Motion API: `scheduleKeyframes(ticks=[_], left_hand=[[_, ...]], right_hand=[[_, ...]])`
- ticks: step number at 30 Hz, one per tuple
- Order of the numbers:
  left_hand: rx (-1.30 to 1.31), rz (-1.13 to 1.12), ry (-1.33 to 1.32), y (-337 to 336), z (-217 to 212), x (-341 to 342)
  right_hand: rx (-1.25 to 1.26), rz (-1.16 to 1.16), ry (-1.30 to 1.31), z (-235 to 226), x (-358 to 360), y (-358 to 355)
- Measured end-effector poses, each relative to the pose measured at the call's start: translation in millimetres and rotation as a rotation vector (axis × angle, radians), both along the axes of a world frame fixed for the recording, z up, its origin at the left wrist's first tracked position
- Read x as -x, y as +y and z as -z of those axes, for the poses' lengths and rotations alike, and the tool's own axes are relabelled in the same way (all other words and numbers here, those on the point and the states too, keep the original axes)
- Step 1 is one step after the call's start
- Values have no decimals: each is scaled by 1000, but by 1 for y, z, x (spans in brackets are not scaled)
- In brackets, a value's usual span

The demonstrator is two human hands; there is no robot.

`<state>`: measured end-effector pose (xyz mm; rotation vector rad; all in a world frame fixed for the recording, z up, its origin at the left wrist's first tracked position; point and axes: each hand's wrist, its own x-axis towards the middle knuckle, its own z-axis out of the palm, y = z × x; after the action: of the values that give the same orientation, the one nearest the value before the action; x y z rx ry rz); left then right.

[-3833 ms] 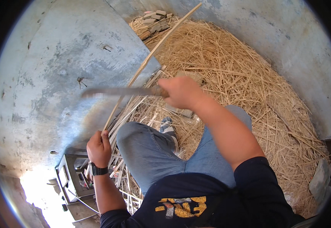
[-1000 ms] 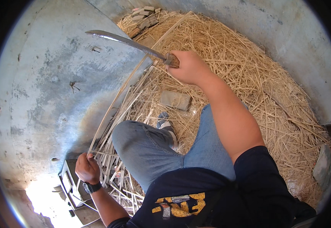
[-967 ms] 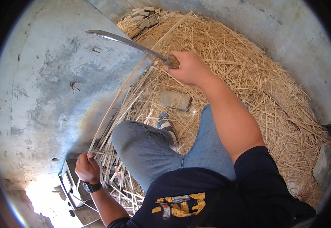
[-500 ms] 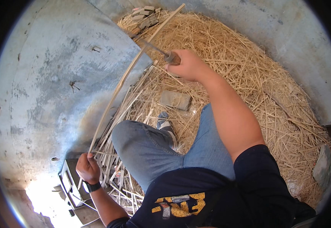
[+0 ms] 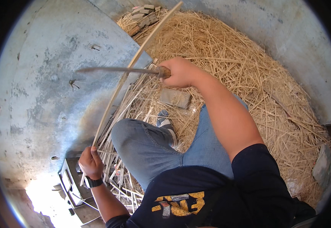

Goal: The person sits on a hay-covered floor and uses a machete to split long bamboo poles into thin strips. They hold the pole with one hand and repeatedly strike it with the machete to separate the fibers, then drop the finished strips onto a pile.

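Observation:
My left hand, with a dark watch at the wrist, is closed round the lower part of a long pale bamboo strip. The strip slants away up and to the right, and a short end shows below the hand. My right hand grips the wooden handle of a long narrow knife. Its blade points left and crosses the strip around mid-length in the picture; I cannot tell whether they touch. Between my knees and the far straw lies a grey brick.
Thin split strips lie in a pile beside my left knee. Straw-like shavings cover the floor ahead and to the right. Bricks are stacked at the far wall. A grey metal frame stands by my left hand.
The knife has swung round so its blade now lies across the strip, pointing left. My right hand has come slightly nearer and left. My left hand has shifted a little up and right.

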<state>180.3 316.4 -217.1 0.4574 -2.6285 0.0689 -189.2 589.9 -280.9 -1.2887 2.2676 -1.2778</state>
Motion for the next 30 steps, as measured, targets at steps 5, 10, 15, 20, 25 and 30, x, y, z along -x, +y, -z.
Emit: scheduleKeyframes(ticks=[5,10,15,20,25,30], left_hand=[[-43,-13,-29,-2,8,-3],[-77,-22,-12,3,14,0],[-38,-40,-38,2,8,-3],[-38,-54,-66,-2,4,-14],[-80,-57,-28,7,6,-5],[-18,-63,5,16,3,4]], right_hand=[[-4,115,-82,4,0,2],[-17,45,113,-1,-22,-13],[10,172,5,7,5,-5],[67,352,-148,12,27,9],[59,192,57,4,-4,0],[-160,77,335,-14,-25,0]])
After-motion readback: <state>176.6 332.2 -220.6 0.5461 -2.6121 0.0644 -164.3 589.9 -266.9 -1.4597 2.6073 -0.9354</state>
